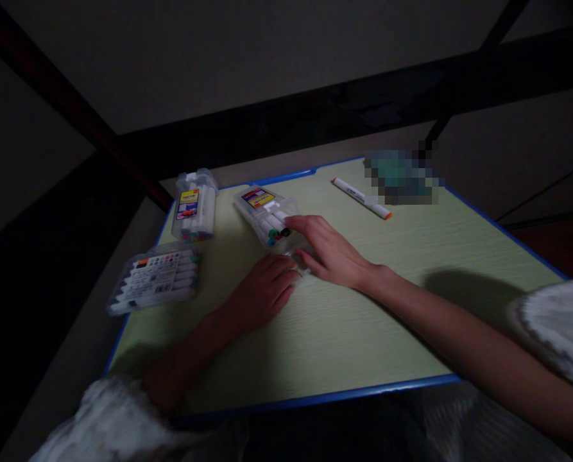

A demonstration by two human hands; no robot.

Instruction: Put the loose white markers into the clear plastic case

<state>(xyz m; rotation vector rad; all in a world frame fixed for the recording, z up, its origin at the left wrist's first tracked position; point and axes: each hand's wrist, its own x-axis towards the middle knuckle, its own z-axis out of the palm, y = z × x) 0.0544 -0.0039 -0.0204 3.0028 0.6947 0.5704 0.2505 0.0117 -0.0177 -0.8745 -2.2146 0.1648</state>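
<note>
A clear plastic marker case (pixel 258 200) lies on the table with its lid end open toward me. Green, red, blue and black marker ends show at its mouth. My left hand (pixel 267 292) rests palm down at the near end, its curved fingers closed over the clear lid (pixel 293 256). From the right, my right hand (pixel 332 253) reaches in with thumb and index finger apart. Its index fingertip touches or nearly touches the black-ended marker (pixel 282 228), and its thumb is by the lid. The remaining right-hand fingers are partly hidden.
A second marker case (pixel 196 208) stands at the table's back left. Another case (pixel 157 277) lies at the left edge, slightly overhanging. An orange-ended white marker (pixel 362 197) lies at the back right, near a blurred green item (pixel 399 176). Blue edging (pixel 363 393) borders the table.
</note>
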